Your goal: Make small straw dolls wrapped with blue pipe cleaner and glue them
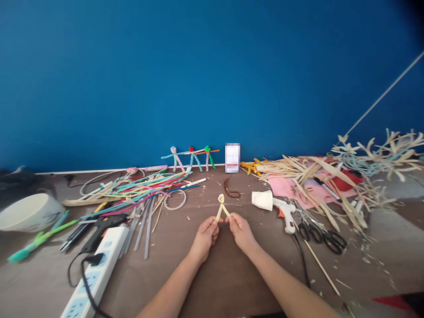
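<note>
My left hand (204,238) and right hand (243,232) are held close together just above the brown desk (225,282), near the middle of the view. Between them is a small pale straw figure (221,207), upright, with a looped head and two splayed legs. The fingers (213,225) of my left hand are closed on its left leg, and those of my right hand are closed on its right leg, so both grips are pinched shut with the head standing clear above them. Straw shavings are scattered on the desk around my hands. Just ahead lies a string of brown beads (230,189). To my right, a white paper cup (262,200) lies on its side beside a white glue gun (286,215), and two pairs of black-handled scissors (334,242) lie farther right. Behind those is a heap of dried leaf strips (308,176) on a pink cloth (288,187). To my left are coloured strips (149,190), glue sticks (142,225), a black glue gun (102,225), a white power strip (96,274) and a white bowl (29,213). Three pipe-cleaner figures (192,159) stand against the blue wall (212,75), next to a blurred card (232,157).
</note>
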`<move>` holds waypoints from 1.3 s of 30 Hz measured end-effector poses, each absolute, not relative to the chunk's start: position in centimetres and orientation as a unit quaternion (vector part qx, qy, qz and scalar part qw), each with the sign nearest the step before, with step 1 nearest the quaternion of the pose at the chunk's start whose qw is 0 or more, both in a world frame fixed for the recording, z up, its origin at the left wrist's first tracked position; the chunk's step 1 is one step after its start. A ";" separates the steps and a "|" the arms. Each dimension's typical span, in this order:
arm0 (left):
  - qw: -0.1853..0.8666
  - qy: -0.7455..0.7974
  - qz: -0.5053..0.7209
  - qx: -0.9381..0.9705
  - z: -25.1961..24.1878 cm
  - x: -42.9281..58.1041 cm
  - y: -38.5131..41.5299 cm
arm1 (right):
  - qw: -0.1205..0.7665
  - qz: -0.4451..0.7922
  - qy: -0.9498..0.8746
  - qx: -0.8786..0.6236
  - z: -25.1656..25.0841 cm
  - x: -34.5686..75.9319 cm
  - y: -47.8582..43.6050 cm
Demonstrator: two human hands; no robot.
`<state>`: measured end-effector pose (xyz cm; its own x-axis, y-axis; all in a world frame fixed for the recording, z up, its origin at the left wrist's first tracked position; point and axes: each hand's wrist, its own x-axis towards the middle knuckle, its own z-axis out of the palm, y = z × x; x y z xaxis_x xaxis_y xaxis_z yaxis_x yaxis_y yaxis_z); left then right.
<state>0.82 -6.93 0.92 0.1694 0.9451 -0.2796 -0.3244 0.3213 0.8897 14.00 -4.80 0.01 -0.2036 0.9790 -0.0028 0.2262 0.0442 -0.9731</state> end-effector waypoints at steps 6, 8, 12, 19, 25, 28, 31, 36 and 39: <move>0.629 0.470 0.481 0.390 0.4 2.1 -6.8 | 0.399 0.478 -0.613 -0.487 0.3 14.3 -5.4; 0.633 0.470 0.475 0.390 0.5 2.2 -6.8 | 0.403 0.491 -0.601 -0.485 0.2 14.4 -5.5; 0.671 0.452 0.451 0.377 1.0 1.6 -6.7 | 0.412 0.577 -0.535 -0.460 0.0 14.4 -5.3; 0.740 0.406 0.439 0.307 1.3 0.3 -6.2 | 0.417 0.624 -0.502 -0.430 0.5 14.5 -5.4; 0.742 0.380 0.449 0.321 1.2 0.2 -5.9 | 0.411 0.626 -0.517 -0.416 1.0 15.3 -5.2; 0.697 0.412 0.452 0.375 1.0 0.5 -6.1 | 0.428 0.642 -0.470 -0.429 1.0 15.6 -5.1; 0.601 0.488 0.420 0.473 0.8 0.8 -6.7 | 0.436 0.613 -0.474 -0.457 0.4 15.6 -5.6; 0.319 0.570 0.368 0.662 0.7 -0.8 -9.3 | 0.453 0.463 -0.578 -0.496 -0.5 16.4 -8.6; 0.214 0.566 0.290 0.741 0.9 -2.6 -10.9 | 0.400 0.351 -0.679 -0.506 0.0 17.4 -10.4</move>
<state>-2.57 -10.86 0.89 0.1906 0.9638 0.1866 0.7153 -0.2666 0.6460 17.42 -10.37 0.01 -0.1672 0.9678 0.1881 0.4060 0.2415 -0.8814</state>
